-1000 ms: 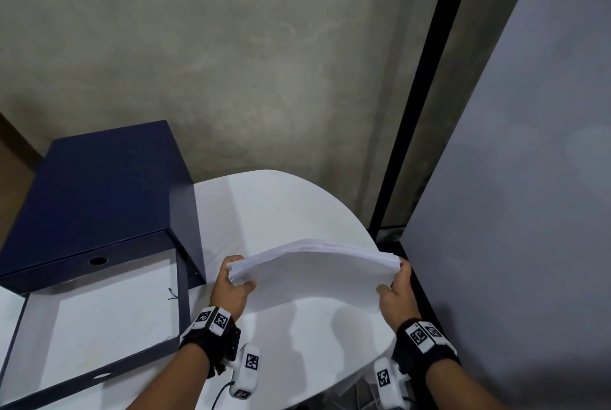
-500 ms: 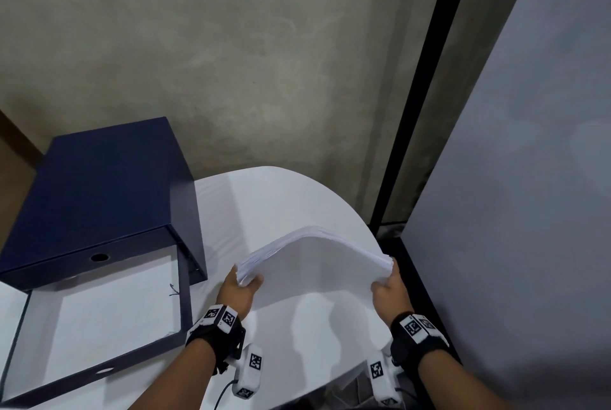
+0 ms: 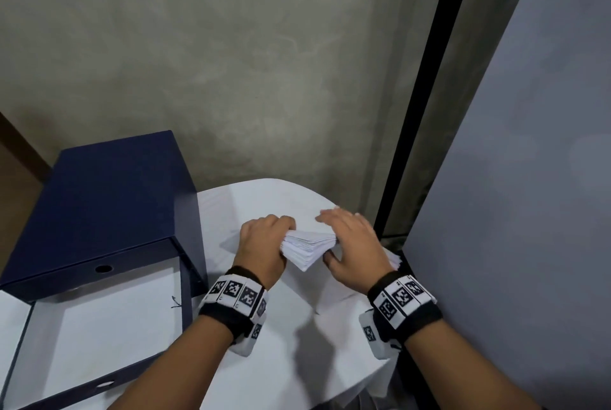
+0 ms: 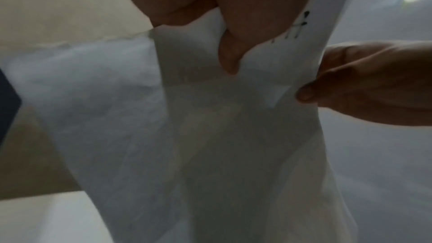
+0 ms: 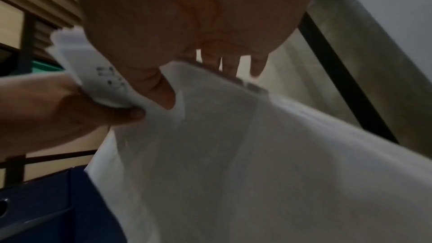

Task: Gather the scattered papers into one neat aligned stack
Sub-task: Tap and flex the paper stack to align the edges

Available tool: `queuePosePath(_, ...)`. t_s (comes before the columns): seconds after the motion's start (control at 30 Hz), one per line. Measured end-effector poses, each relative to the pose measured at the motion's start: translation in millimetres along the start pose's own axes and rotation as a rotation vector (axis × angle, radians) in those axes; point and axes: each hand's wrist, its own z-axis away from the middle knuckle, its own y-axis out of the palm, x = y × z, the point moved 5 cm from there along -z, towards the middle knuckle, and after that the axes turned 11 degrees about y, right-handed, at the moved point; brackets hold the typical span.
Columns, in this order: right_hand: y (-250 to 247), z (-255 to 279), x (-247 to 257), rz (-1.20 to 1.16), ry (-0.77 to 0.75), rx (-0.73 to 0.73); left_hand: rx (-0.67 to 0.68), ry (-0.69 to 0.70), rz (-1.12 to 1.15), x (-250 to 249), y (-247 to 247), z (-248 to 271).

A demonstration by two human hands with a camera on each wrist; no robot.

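Note:
A thick stack of white papers [image 3: 307, 249] sits low over the round white table [image 3: 264, 360], its layered edge and one corner facing me. My left hand [image 3: 281, 237] grips its left side with the fingers curled over the top; in the left wrist view the thumb presses into the paper stack [image 4: 233, 136]. My right hand [image 3: 344, 237] holds the right side, fingers stretched flat over the top and the thumb underneath. In the right wrist view the paper stack [image 5: 233, 154] hangs between the thumb and the straight fingers [image 5: 233, 66].
A navy file box [image 3: 99, 198] stands at the left, its open flap [image 3: 109, 327] lined in white lying on the table. A grey partition [image 3: 512, 211] and a black post [image 3: 423, 112] stand close at the right. The table's rounded rim [image 3: 330, 203] lies just beyond the hands.
The stack was held up, arched between hands set wide apart. Now the hands are close together, lower over the table, with the stack bunched between them and the right fingers laid over its top.

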Motion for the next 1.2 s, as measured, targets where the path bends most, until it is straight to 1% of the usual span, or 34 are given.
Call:
queuePosePath(0.03,0,-2,3,-0.058,-0.02,-0.004,-0.015,-0.001,-0.025,-3,-5,-1)
queuePosePath(0.07,-1,-2,3,-0.118,-0.019,-0.009,-0.06,-0.002,-0.029,-4,-9,-1)
queuePosePath(0.1,-1,-2,2,-0.155,-0.008,-0.014,-0.13,-0.025,-0.031,-4,-14,1)
queuePosePath(0.13,-2,-1,0,-0.17,0.003,-0.028,-0.233,-0.068,-0.032,-2,-20,4)
queuePosePath(0.2,-7,3,-5,-0.244,0.024,-0.071,-0.425,-0.253,0.007,9,-38,18)
queuePosePath(0.23,-10,4,-9,-0.313,0.049,-0.091,-0.477,-0.359,0.097,21,-40,25)
queuePosePath(0.27,-13,4,-13,-0.389,0.09,-0.098,-0.494,-0.439,0.252,34,-37,29)
queuePosePath(0.3,-13,3,-17,-0.467,0.153,-0.081,-0.475,-0.491,0.461,47,-31,31)
queuePosePath(0.37,-11,-1,-23,-0.622,0.278,0.009,-0.385,-0.535,0.903,62,-15,31)
queuePosePath(0.4,-10,-2,-22,-0.68,0.309,0.052,-0.331,-0.567,1.023,67,-7,31)
queuePosePath(0.43,-8,-2,-21,-0.718,0.319,0.076,-0.312,-0.592,1.055,71,-2,32)
queuePosePath(0.5,-9,-2,-16,-0.75,0.311,0.067,-0.363,-0.593,1.012,75,2,33)
queuePosePath(0.57,-10,0,-12,-0.762,0.295,0.011,-0.428,-0.57,0.986,65,-8,31)
queuePosePath(0.63,-7,3,-9,-0.76,0.285,-0.03,-0.457,-0.539,0.961,54,-10,32)
queuePosePath(0.73,9,13,-10,-0.713,0.324,-0.011,-0.431,-0.522,0.857,38,-6,41)
queuePosePath(0.8,22,22,-11,-0.708,0.367,0.047,-0.388,-0.539,0.823,34,2,49)
queuePosePath(0.87,32,28,-14,-0.732,0.398,0.057,-0.346,-0.568,0.823,35,10,55)
queuePosePath(0.93,34,30,-18,-0.749,0.421,0.007,-0.349,-0.581,0.819,36,12,55)
queuePosePath(1.07,30,28,-25,-0.785,0.497,-0.126,-0.417,-0.536,0.772,35,6,49)
queuePosePath(1.13,28,27,-28,-0.814,0.52,-0.149,-0.428,-0.508,0.763,32,3,48)
queuePosePath(1.2,28,28,-27,-0.81,0.519,-0.132,-0.427,-0.502,0.789,31,2,50)
